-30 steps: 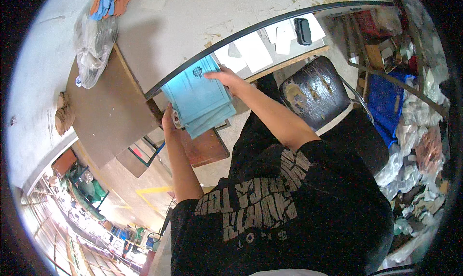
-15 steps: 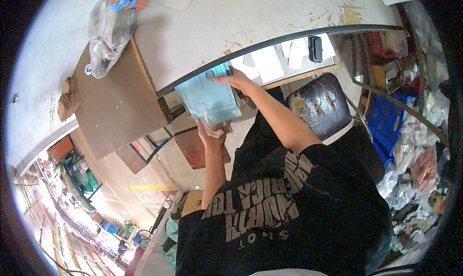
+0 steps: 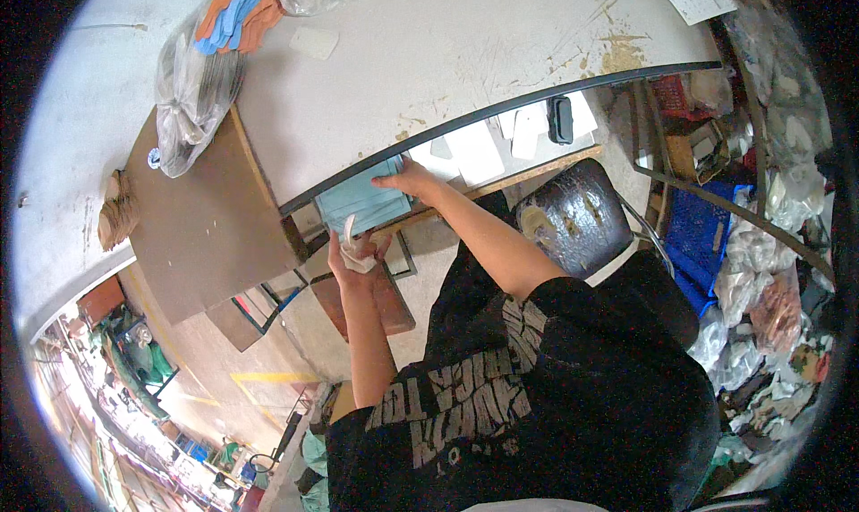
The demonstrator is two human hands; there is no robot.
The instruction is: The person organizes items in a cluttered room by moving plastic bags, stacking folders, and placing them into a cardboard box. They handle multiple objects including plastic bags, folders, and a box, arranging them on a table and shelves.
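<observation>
A stack of light blue paper sheets or booklets (image 3: 362,199) lies tilted at the left end of the open drawer, partly under the tabletop edge. My right hand (image 3: 412,181) grips its right side, thumb on top and the other fingers mostly hidden. Close to the stack's near edge, my left hand (image 3: 354,263) is curled around a crumpled whitish strip (image 3: 360,260), one end of which sticks up against the blue sheets. Whether that strip is paper or cloth, I cannot tell.
The drawer (image 3: 528,159) also holds white sheets (image 3: 474,154) and a black case (image 3: 560,120). Above it runs the worn grey tabletop (image 3: 483,56). A black-seated chair (image 3: 577,217) stands right, beside a blue crate (image 3: 702,235) and plastic bags. A brown board (image 3: 210,217) is left.
Both hands have moved left with the blue stack, which now sits partly under the tabletop edge. The view has shifted slightly.
</observation>
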